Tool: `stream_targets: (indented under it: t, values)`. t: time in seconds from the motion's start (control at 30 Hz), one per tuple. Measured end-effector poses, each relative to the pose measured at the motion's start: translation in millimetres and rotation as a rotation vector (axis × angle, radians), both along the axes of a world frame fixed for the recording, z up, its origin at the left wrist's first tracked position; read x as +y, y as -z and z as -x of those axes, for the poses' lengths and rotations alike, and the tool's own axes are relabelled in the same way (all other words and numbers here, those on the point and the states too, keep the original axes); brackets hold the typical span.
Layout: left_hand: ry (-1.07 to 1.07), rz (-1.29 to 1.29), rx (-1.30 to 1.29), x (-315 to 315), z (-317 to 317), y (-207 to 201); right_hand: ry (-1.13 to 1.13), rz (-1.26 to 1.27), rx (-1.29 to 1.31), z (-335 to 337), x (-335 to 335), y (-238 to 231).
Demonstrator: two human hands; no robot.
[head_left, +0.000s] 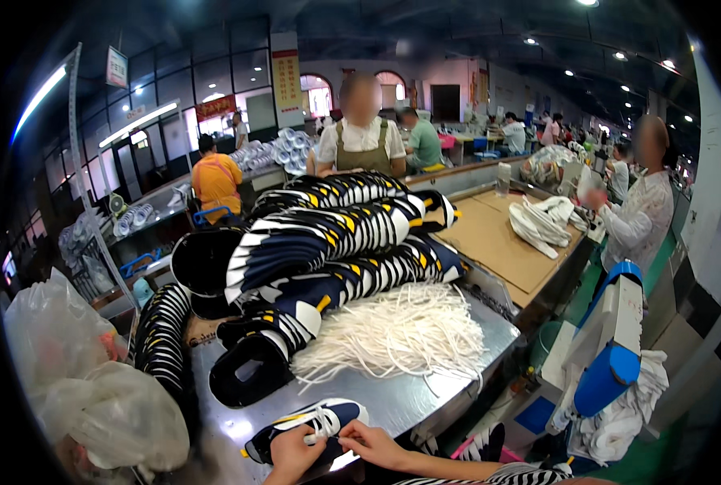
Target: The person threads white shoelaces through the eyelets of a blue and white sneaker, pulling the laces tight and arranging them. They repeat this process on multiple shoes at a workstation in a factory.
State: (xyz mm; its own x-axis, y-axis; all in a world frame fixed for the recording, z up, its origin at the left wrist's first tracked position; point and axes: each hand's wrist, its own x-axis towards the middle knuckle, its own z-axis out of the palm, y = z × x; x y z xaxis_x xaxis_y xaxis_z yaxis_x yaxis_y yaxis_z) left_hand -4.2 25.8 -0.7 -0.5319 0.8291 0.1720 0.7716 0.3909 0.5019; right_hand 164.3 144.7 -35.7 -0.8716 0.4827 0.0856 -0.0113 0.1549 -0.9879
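Note:
At the front edge of the metal table lies a navy, white and black shoe upper [283, 425] with yellow tabs. White lace [323, 422] runs across its front opening. My left hand [294, 454] is closed on the near side of the upper, its fingertips at the lacing. Just right of it, my right hand [373, 445] pinches at a thin end of the lace, thumb and forefinger together. The fingers partly hide the lace end. Beyond the hands, a loose heap of white shoelaces [397, 335] rests on the table.
Stacked rows of nested shoe uppers [320, 234] rise behind the laces. Plastic bags [118, 412] bulge at the left. A blue and white machine [611, 356] stands at the right. Cardboard [490, 234] covers the adjoining bench. A person in an apron [363, 137] is opposite me.

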Motion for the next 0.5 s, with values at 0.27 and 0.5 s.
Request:
stream_targets:
  t: [0.27, 0.5]
  values:
    - [0.009, -0.029, -0.004, -1.1, -0.2, -5.8, 0.026, -0.04, 0.005, 6.7, -3.6, -2.8]
    - [0.021, -0.004, -0.011, 0.9, -1.4, -6.6, 0.026, -0.006, -0.05, 4.5, 0.0, -5.5]
